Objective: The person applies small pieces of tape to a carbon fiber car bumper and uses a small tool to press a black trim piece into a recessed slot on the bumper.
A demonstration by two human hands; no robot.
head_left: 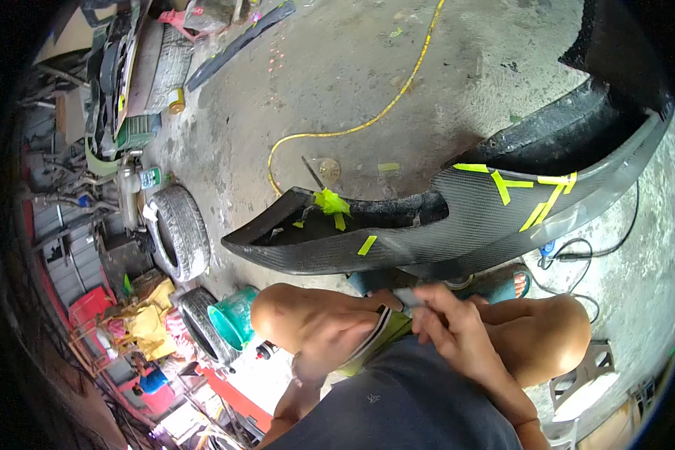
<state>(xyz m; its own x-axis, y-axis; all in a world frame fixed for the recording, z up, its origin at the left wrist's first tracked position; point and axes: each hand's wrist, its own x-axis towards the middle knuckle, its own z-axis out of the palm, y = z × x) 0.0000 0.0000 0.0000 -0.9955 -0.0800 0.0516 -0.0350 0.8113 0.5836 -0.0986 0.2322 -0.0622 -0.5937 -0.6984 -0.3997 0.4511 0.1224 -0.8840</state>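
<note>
A black carbon-weave car body part [476,217] with yellow-green tape strips [366,244] lies across the space in front of my knees. My right hand [450,326] is closed on a small grey flat piece [409,298], below that part. My left hand [337,337] is blurred by motion over my left thigh, beside the hem of my green shorts, and its fingers are too smeared to read. More crumpled tape [330,201] sits on the part's open upper section, near a thin dark stick.
A yellow hose [386,109] snakes over the concrete floor. Tyres [178,232], a teal bucket [231,318] and cluttered parts line the left side. A black cable [585,255] curls at the right. A person in blue [151,381] is at the lower left.
</note>
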